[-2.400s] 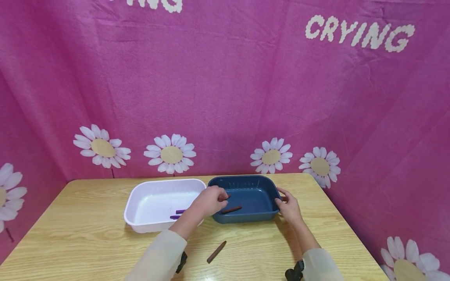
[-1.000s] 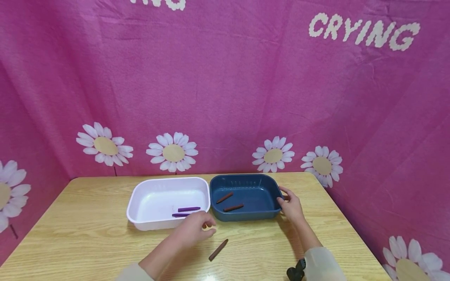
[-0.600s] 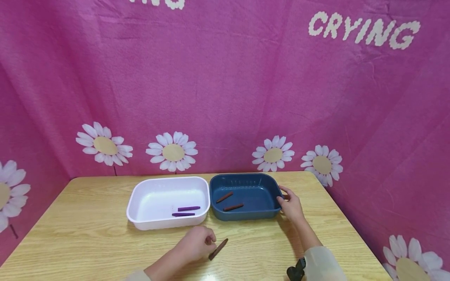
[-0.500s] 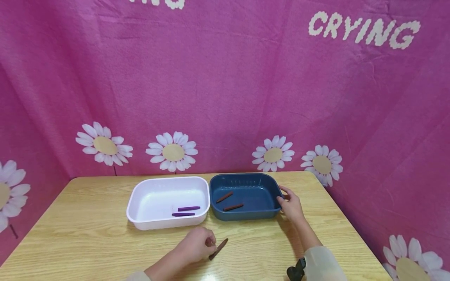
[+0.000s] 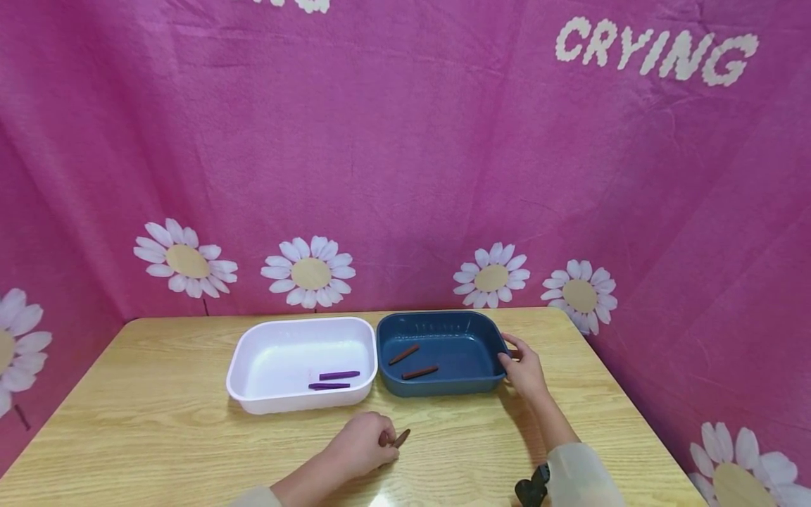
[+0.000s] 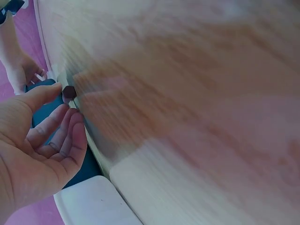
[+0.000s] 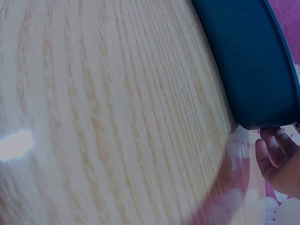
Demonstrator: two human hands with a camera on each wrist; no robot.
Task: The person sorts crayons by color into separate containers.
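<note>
Head cam: high, looks fwd/down over tabletop (image 5: 158, 422) to pink backdrop. L wrist cam: v. close, blurred. R wrist cam: low, skims tabletop. All share blue tray (image 5: 481, 352).

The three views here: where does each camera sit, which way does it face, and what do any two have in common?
Head: worn high, facing forward and down at the table; shows both forearms, left hand at a brown crayon, right hand on the blue tray.
Left wrist: low over the blurred tabletop; shows the left palm and fingers.
Right wrist: low along the tabletop toward the blue tray; shows the right fingertips.
Shared: all three show the blue tray.
</note>
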